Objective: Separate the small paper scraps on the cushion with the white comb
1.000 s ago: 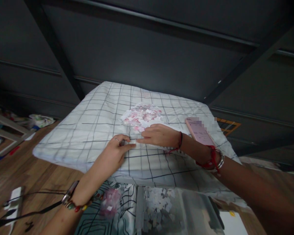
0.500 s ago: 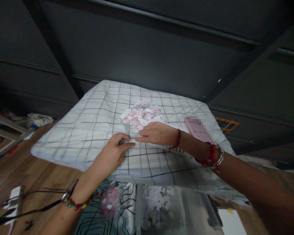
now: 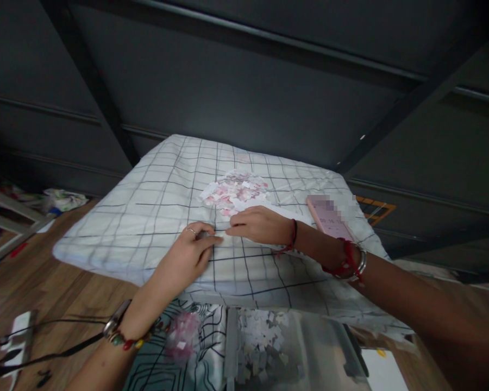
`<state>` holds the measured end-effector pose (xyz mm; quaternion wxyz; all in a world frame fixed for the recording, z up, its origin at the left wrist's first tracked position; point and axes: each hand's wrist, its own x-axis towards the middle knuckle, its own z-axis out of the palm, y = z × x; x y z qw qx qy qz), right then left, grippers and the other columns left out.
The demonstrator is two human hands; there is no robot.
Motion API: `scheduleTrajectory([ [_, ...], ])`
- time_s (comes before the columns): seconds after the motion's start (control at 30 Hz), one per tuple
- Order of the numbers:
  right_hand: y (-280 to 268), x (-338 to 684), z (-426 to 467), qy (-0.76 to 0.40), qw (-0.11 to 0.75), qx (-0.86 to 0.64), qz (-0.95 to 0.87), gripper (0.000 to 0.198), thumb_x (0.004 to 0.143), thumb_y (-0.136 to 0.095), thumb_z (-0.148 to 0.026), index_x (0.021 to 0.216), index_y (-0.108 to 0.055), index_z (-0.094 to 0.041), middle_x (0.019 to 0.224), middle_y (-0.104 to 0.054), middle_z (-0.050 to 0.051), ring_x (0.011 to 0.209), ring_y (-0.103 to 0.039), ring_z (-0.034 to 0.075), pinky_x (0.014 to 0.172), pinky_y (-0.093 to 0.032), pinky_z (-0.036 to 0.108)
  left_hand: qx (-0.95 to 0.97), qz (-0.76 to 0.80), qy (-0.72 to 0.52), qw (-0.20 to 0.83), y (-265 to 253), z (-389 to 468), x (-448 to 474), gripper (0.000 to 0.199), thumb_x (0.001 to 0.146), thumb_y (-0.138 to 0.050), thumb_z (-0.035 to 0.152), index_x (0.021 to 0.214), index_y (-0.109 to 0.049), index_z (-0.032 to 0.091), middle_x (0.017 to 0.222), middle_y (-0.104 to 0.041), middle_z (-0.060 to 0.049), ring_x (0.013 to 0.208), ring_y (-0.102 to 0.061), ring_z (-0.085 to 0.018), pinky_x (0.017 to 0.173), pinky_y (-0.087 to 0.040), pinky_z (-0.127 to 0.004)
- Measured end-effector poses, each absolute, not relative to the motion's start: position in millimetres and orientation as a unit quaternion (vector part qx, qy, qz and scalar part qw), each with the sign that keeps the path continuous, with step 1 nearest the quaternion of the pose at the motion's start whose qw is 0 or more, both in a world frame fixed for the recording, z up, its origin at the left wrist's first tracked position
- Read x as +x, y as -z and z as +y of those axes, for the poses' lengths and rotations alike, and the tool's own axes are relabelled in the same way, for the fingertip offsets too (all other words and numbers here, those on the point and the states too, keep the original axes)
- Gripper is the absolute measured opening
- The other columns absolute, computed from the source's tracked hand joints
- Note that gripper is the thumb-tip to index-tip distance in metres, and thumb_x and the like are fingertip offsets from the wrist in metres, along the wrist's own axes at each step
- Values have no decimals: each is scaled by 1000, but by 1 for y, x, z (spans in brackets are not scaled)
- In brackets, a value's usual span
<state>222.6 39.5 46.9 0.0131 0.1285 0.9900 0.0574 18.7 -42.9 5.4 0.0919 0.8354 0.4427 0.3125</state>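
Two hands (image 3: 193, 250) (image 3: 263, 224) near scrap heap (image 3: 237, 191); anything pinched unclear.

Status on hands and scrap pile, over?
Left hand, right hand nearly meeting over checked cloth; grip unclear. Scrap pile just beyond. Pink phone to its right.

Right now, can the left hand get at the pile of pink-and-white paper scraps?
Probably yes: the left hand is just short of the paper scraps, with grid-patterned cloth showing between, and the right hand lies right of that path.
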Motion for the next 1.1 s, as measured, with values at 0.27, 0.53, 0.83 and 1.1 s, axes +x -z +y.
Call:
scheduleTrajectory([
  [0.27,-46,203,31,59,-55,234,969,24,89,-44,-20,87,-67,-17,83,-61,3,80,-53,12,70,-38,24,759,539,-351,104,-7,-41,22,9,81,-57,25,87,-55,18,92,-52,-4,92,-54,-18,84,-48,-34],
  [0.53,-44,205,25,104,-87,269,953,22,86,-46,-15,81,-67,-15,81,-61,4,79,-53,13,72,-38,25,742,568,-356,33,3,-36,22,12,82,-55,22,91,-57,15,96,-52,-7,89,-55,-19,84,-49,-35],
  [0.83,-51,214,18,135,-141,277,941,18,82,-50,-11,79,-67,-14,81,-63,4,79,-53,12,73,-39,24,749,615,-244,-32,-20,-46,28,21,85,-46,22,74,-63,16,89,-60,-10,81,-58,-22,71,-48,-36],
  [1.1,-63,235,16,160,-236,333,899,17,80,-52,-11,80,-68,-18,74,-65,-1,66,-52,9,65,-37,22,681,505,-387,362,-37,-18,42,22,76,-58,35,90,-58,18,74,-68,-2,71,-64,-17,67,-50,-29],
])
